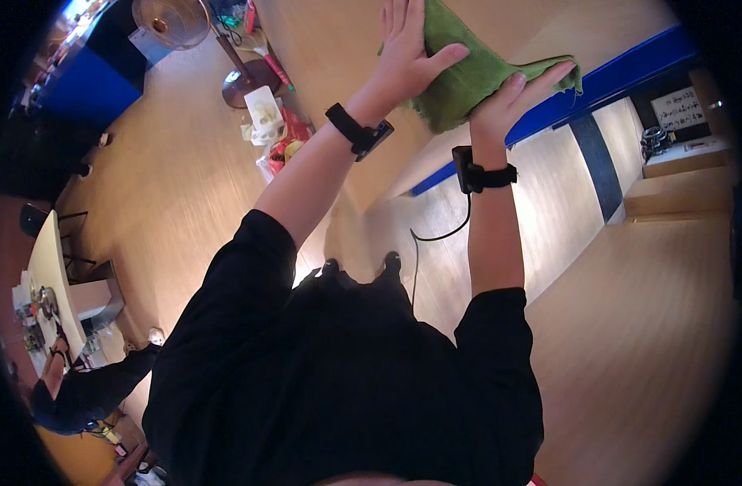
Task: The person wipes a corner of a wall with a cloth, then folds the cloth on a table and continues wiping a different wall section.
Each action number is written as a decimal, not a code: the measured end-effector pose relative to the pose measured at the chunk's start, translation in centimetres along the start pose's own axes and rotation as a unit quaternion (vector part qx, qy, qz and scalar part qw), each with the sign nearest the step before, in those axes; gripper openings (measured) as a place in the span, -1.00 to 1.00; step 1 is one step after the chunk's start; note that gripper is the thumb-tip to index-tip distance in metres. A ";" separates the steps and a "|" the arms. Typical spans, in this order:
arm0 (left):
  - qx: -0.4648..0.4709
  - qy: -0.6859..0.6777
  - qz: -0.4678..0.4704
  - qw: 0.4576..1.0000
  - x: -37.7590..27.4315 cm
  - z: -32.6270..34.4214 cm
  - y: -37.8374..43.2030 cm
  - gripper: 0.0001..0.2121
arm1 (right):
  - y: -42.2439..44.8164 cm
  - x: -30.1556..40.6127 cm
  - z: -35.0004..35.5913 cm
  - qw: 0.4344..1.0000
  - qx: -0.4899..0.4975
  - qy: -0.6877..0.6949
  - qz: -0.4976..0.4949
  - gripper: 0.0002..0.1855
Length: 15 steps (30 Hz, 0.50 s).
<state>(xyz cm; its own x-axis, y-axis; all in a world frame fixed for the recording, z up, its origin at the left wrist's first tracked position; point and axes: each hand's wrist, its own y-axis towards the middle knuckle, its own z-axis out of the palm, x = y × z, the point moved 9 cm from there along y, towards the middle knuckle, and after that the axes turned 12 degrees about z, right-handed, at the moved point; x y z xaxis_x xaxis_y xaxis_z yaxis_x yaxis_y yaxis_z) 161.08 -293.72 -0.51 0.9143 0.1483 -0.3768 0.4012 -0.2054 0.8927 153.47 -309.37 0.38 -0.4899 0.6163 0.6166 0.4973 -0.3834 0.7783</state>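
A green cloth [459,82] is spread under both hands against a smooth wood-coloured surface, at the top of the view. My left hand [407,58] lies flat on its left part, fingers extended towards the top edge and thumb across the cloth. At the cloth's lower right edge, my right hand [510,100] presses it with straight fingers, and a frayed corner folds over the fingertips. Both wrists wear black straps with small devices; a thin black cable hangs from the right one [468,170].
A standing fan [173,21] and a white tray [264,112] with red bags are on the left. A blue edge [613,67] borders the surface on the right. Farther left, a person [91,389] is at a white table [52,261]. Wooden steps [680,194] are at right.
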 end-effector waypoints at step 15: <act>0.012 0.041 -0.051 0.998 5.8 3.4 -12.8 -0.02 | -9.7 -9.8 2.2 0.991 0.010 0.048 0.125 0.06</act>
<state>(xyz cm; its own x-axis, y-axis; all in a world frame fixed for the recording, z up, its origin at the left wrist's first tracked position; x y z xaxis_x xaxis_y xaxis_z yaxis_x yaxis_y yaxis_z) 161.47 -293.51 -14.94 0.8618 0.2474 -0.4429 0.4937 -0.2086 0.8442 155.04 -310.13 -13.42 -0.4145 0.4360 0.7988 0.6257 -0.5008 0.5980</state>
